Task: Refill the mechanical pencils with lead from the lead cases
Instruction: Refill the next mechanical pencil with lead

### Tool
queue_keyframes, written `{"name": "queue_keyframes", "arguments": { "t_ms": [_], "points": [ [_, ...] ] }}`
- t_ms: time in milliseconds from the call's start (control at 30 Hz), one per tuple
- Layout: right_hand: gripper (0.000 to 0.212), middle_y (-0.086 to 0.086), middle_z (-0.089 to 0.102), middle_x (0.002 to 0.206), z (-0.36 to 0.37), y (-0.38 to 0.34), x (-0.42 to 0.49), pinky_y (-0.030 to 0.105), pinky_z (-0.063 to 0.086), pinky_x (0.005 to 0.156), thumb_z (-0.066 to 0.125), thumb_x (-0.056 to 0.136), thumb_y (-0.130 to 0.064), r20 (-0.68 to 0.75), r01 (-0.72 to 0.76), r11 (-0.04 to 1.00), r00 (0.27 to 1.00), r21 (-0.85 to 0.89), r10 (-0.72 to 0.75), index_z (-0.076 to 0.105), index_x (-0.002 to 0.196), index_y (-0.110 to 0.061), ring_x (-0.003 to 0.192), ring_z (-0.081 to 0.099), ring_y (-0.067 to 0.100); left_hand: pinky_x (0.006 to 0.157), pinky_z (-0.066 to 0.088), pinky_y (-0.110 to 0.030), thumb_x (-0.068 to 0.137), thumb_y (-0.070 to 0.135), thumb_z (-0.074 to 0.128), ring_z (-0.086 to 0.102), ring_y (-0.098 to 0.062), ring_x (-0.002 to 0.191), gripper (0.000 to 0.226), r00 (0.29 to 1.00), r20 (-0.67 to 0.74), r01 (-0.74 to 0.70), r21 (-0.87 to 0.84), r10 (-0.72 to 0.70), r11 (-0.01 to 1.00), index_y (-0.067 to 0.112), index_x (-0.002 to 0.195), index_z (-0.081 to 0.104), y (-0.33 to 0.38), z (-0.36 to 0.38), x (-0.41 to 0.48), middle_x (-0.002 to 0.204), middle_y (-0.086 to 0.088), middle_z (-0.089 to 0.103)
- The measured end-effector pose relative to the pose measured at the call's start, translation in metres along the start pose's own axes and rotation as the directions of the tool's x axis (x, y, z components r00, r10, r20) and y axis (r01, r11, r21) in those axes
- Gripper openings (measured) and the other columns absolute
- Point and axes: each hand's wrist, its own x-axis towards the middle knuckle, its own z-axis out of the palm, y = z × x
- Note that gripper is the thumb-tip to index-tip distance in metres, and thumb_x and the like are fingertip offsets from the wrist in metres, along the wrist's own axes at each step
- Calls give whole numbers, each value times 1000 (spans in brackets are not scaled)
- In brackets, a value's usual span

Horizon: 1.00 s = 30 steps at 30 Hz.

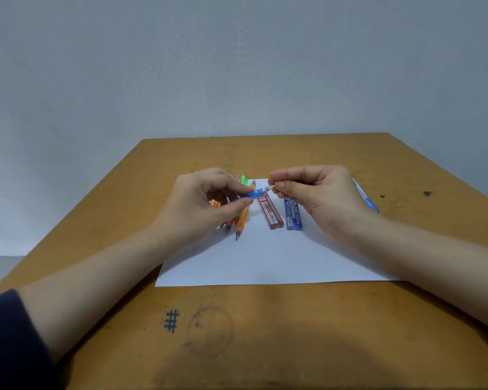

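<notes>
**Sam:** Where is our blue pencil point(254, 194)?

**Mia:** We hold it up in the air, over the far half of the white paper point(265, 257).

**Sam:** Why both hands?

**Mia:** Our left hand point(206, 201) pinches the blue body with thumb and fingers, so it does not wiggle. Our right hand point(319, 192) pinches the pale end. We think that end has to open so lead can go in.

**Sam:** Why are the cases so close?

**Mia:** The red lead case point(269, 211) and the blue lead case point(293, 216) lie side by side in the middle of the paper, right under our hands. That makes a short reach.

**Sam:** And the others?

**Mia:** The pile of pencils point(242, 218) waits near the paper's far left corner. Another blue pencil point(369, 204) lies at the right edge, maybe done.

**Sam:** Why paper on the table point(237, 319)?

**Mia:** We guess dark lead is easier to see on white.
</notes>
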Motion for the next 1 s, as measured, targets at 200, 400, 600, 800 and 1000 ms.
{"name": "queue_keyframes", "arguments": {
  "t_ms": [200,400,600,800,1000],
  "points": [
    [21,0,73,73,3,-2,-4,16,53,68,65,79,10,50,10,1000,999,-1,-10,71,80,-10,71,68,8,66,54,-28,76,11,75,64,-14,76,22,999,9,-40,21,39,999,20,96,70,0,-1,-1,87,-2,69],
    [20,8,72,77,6,2,-4,20,56,70,65,76,10,62,-97,981,994,168,88,70,88,-6,71,67,13,67,55,-36,73,14,75,66,-20,74,13,997,-73,-22,-17,21,1000,9,85,72,2,3,-2,82,-6,70],
    [14,19,71,82,8,5,-2,25,56,70,66,77,3,67,-141,970,989,200,131,69,90,4,69,66,17,71,56,-36,73,17,73,67,-19,77,14,996,-93,4,-37,-7,999,12,86,71,11,5,-2,85,-5,70],
    [8,17,69,85,6,-1,5,20,56,68,53,91,0,-3,-128,918,990,376,140,61,93,0,70,67,17,72,57,-31,75,7,78,65,-8,70,35,991,-8,130,6,-130,991,32,96,67,19,5,-4,86,9,70],
    [13,16,72,87,0,-8,15,30,59,66,45,98,-13,42,-237,782,964,576,262,56,94,-6,82,71,24,64,51,-15,74,14,81,57,-2,58,28,954,-25,300,85,-299,950,18,101,74,21,13,-4,70,6,70]
  ]
}}
